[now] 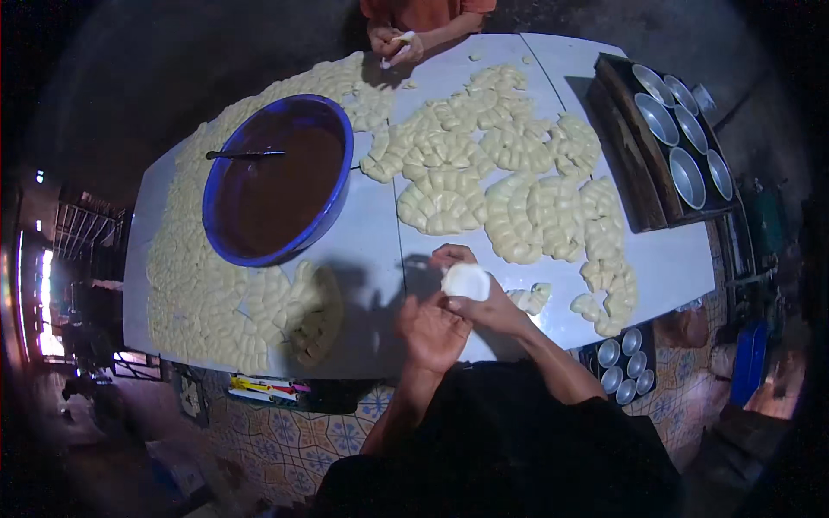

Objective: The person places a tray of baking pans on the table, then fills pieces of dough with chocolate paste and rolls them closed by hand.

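Note:
My right hand (494, 309) grips a white round disc (467, 286), slightly hollow like a shallow cup, with the thumb on its near rim and the fingers behind it. It looks like flattened dough, but I cannot make out its kind for certain. Just left of it, my left hand (434, 338) is palm up with fingers apart, holding nothing. Both hands are above the table's near edge. Pale dough pieces (440, 203), pressed side by side in curved clusters, lie beyond them, and a small cluster (531, 299) sits beside my right wrist.
A blue basin (338, 194) of brown filling, with a dark-handled utensil (246, 154), stands left among more dough pieces (207, 298). Metal cups fill a dark rack (635, 168) at right; another cup tray (629, 367) is below the edge. Across the table, a person's hands (399, 45) hold something white.

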Available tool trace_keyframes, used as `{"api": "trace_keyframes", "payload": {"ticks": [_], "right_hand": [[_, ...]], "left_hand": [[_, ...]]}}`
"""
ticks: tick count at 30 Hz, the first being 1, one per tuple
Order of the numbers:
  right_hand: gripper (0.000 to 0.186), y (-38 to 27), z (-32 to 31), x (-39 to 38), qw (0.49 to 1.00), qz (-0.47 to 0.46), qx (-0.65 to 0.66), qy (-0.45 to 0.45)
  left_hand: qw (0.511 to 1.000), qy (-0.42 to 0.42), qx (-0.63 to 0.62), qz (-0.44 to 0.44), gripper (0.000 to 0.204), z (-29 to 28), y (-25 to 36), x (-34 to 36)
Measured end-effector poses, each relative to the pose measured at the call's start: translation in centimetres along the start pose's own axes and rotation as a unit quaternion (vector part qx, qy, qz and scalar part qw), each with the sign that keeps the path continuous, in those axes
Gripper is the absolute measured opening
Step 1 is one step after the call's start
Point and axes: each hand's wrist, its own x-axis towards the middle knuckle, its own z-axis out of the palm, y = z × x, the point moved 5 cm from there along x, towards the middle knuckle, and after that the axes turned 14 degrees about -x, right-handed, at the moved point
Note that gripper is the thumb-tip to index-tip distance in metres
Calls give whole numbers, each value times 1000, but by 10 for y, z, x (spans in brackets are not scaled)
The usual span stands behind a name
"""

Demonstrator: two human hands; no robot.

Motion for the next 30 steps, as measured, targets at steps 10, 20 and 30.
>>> {"api": "trace_keyframes", "payload": {"ticks": [10, 20, 30], "right_hand": [[94, 35, 19, -3, 992, 30, 83, -88], [53, 72, 1, 12, 930, 183, 310, 78], [38, 15, -16, -15, 902, -25, -358, 238]], "left_hand": [[338, 297, 839, 305, 83, 55, 324, 101], [821, 200, 484, 227, 93, 52, 136, 66], [780, 132, 593, 153, 43, 20, 19, 9]]}}
